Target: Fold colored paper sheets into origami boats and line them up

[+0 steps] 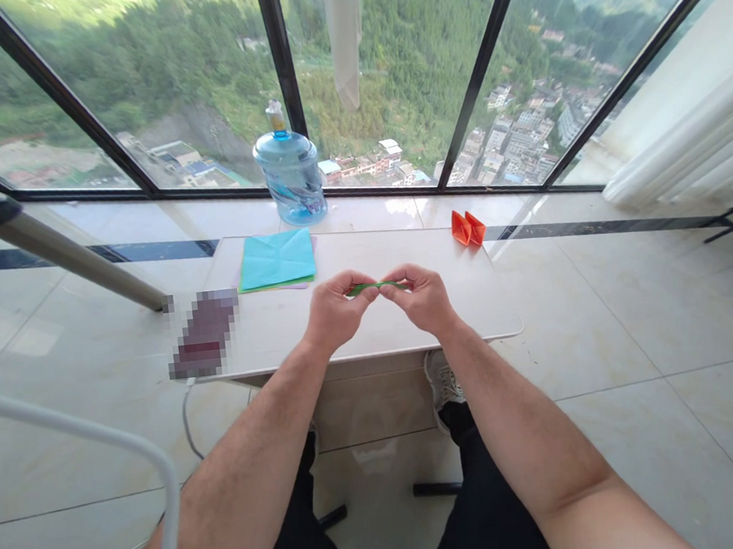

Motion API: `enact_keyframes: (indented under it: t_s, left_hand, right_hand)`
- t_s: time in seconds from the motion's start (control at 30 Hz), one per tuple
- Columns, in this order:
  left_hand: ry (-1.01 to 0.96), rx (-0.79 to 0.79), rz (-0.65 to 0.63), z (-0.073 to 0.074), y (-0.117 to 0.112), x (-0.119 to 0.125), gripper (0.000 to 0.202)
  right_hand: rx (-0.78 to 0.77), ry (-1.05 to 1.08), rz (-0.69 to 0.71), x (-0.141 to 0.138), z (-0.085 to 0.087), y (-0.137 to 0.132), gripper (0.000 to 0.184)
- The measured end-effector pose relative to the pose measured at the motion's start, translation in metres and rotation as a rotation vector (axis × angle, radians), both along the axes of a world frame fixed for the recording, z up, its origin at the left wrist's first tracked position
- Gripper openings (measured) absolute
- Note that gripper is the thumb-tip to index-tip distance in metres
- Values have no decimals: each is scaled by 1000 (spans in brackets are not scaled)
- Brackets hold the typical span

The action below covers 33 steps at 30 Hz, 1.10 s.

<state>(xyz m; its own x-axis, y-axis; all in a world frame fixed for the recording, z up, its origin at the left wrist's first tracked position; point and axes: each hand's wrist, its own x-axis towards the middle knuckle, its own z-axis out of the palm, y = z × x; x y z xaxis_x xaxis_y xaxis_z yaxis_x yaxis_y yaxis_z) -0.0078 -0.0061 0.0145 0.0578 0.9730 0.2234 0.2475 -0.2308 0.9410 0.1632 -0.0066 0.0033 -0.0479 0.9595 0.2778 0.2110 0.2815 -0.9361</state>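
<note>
My left hand (336, 311) and my right hand (422, 296) meet above the middle of a small white table (474, 298). Both are closed in a pinch on a thin folded green paper (373, 287) stretched between their fingertips. The paper is seen edge-on, so its shape is unclear. A stack of coloured paper sheets (277, 259), turquoise on top, lies at the table's back left. A folded orange paper piece (467, 228) stands at the back right corner.
A blurred dark rectangular object (204, 335) lies on the table's left edge. A blue water jug (289, 173) stands on the floor by the window behind the table. A metal pole (55, 246) slants at left, and a white tube (96, 443) curves at lower left.
</note>
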Motion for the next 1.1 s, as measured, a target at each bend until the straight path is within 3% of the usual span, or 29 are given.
enact_keyframes:
  t_s: [0.2,0.43,0.77,0.93,1.1]
  left_hand:
    - [-101,-48,41,-6,2,2,17]
    - [-8,-39,124,-7,4,5,14]
    - [-76,-176,-82,-11,9,3,19]
    - [23,-179,-19,-12,10,2,17]
    - [7,-225,-64,-13,11,-3,22]
  right_hand:
    - [-4,78,-15,-1,-2,2,15]
    - [-68,77,-45,-1,-6,7,12]
    - [-127,-24,0,1,-6,8,15]
    - [-191,-44,-46,-1,-6,9,13]
    - [-343,92,-23,-2,-8,6,16]
